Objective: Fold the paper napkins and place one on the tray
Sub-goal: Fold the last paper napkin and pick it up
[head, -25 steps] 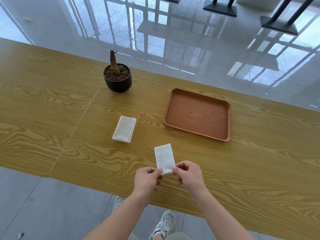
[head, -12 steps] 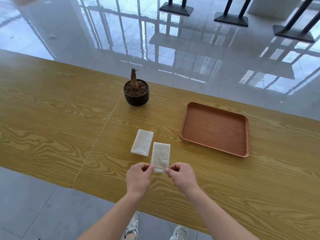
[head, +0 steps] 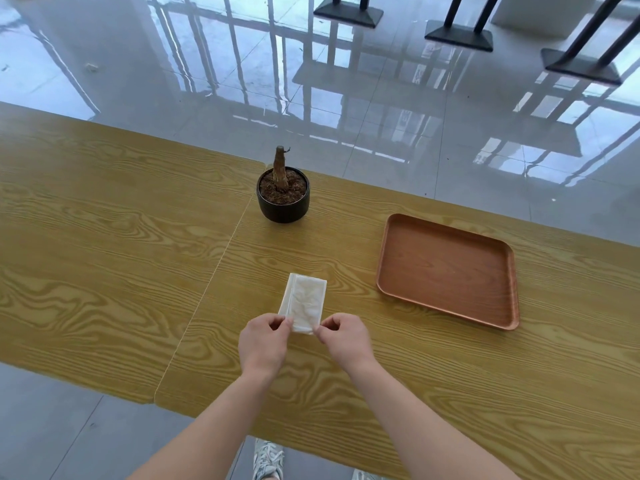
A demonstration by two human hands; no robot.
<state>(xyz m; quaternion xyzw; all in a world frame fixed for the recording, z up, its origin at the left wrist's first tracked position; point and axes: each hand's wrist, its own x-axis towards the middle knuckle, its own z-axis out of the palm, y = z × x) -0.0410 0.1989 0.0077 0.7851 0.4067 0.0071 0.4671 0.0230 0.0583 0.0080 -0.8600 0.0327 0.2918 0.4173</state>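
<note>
Folded napkin (head: 307, 303): thin white paper, so light, soft and floppy. It will crease or tear easily and droop or catch air if you swing it fast. The best hold is where you have it, at the two near corners, or pinch along one short edge so the layers stay together.

Left hand (head: 263, 344) pinches the near-left corner between thumb and fingertips, fingers curled in. Right hand (head: 344, 339) pinches the near-right corner the same way. Both grip that one napkin and hold nothing else.

The napkin is straight ahead of you over the tabletop (head: 104, 254), overlapping a second napkin (head: 286, 295) whose left edge peeks out beneath. Can't tell if the two touch or if the held one is lifted.

Tray (head: 512, 271) is to your right, near but apart, with no napkin on it yet. Plant pot (head: 283, 202) stands beyond the napkins.

My read: folding looks done, tray placement not yet.
</note>
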